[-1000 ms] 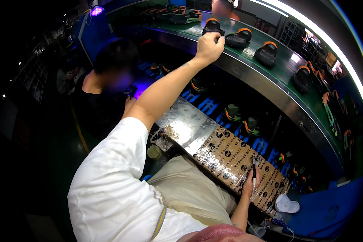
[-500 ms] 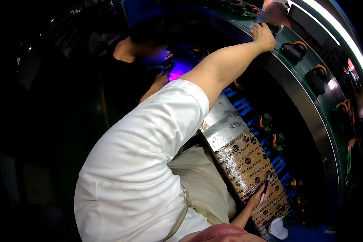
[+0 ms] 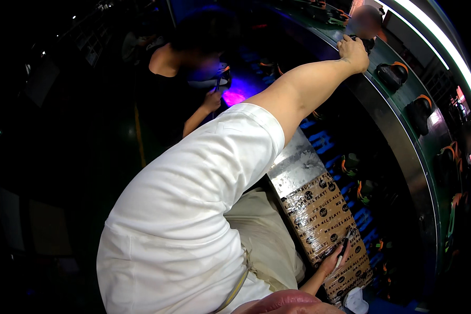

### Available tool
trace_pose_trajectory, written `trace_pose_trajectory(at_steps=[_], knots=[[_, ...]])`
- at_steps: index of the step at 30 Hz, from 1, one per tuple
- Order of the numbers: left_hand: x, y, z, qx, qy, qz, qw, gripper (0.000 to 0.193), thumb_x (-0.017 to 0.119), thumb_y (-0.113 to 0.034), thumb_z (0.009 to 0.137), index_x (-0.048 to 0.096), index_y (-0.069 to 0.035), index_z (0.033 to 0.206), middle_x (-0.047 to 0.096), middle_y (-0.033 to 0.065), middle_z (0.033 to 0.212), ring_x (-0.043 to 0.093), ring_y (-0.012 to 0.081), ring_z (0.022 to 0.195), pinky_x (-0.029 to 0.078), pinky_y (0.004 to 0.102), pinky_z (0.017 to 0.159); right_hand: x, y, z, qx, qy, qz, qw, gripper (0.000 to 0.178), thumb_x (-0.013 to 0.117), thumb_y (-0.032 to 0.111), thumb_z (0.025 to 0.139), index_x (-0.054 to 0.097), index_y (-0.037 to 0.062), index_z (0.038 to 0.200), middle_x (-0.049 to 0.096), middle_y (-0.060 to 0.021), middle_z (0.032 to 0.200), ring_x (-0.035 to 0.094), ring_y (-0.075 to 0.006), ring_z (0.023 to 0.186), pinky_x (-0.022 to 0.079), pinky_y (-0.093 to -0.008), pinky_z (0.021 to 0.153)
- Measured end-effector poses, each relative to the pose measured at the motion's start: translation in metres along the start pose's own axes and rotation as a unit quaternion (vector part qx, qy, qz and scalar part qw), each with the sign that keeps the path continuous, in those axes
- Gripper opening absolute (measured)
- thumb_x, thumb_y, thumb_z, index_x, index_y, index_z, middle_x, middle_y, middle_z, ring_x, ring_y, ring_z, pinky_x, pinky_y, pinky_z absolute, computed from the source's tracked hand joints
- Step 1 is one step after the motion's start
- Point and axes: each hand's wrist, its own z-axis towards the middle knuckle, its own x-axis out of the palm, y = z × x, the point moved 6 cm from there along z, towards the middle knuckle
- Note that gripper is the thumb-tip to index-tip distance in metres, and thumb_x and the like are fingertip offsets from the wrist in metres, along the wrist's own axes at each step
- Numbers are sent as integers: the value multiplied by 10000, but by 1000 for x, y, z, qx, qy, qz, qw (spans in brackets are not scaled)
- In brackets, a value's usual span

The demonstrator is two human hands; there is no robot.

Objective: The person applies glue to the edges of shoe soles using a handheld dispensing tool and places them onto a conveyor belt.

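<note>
My left hand [image 3: 354,53] reaches across to the conveyor at the upper right, fingers curled around a dark shoe [image 3: 369,45] that it partly hides. Lower down, my right hand [image 3: 329,263] rests above the cardboard-covered bench [image 3: 319,217], closed on a slim brush-like tool [image 3: 340,255] with a pale handle and a dark part; its exact kind is hard to make out. More dark shoes with orange trim stand along the belt, the nearest shoe [image 3: 392,76] just right of my left hand.
The green conveyor belt [image 3: 403,97] curves down the right side behind a metal rim [image 3: 397,136]. Blue racks [image 3: 319,137] with shoes sit beneath it. At the left, a co-worker [image 3: 165,62] handles a shoe by a purple light. A white cup-like object [image 3: 356,302] lies at the bench's near end.
My left hand appears slightly farther right and lower, still at the dark shoe, as the whole view shifts a little. My right hand keeps its tool over the bench.
</note>
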Motion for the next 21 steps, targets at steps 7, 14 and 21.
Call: trace_pose_trajectory(at_steps=[7,14,21], knots=[[-16,5,-6,14,-65,-102,993,731,532,-503,998,402,79,1420,597,361,1299,629,508,1187,454,569,1055,-1,9,0,25,14,-2,1000,365,589,130,1047,637,-24,1374,671,-183,1362,628,-323,1235,461,-419,1076],[-25,99,82,-94,-18,56,994,672,585,-492,976,464,-48,1465,507,370,1431,504,522,1361,410,565,1122,-3,14,0,60,6,-15,998,362,620,144,1014,668,-7,1340,672,-203,1342,623,-356,1241,454,-429,1087],[12,165,162,-81,104,157,979,792,605,-480,961,295,-197,1633,486,299,1530,470,483,1421,308,668,1159,-4,17,3,54,13,-39,998,369,609,184,1026,668,-7,1337,685,-203,1293,652,-360,1178,486,-447,1032]])
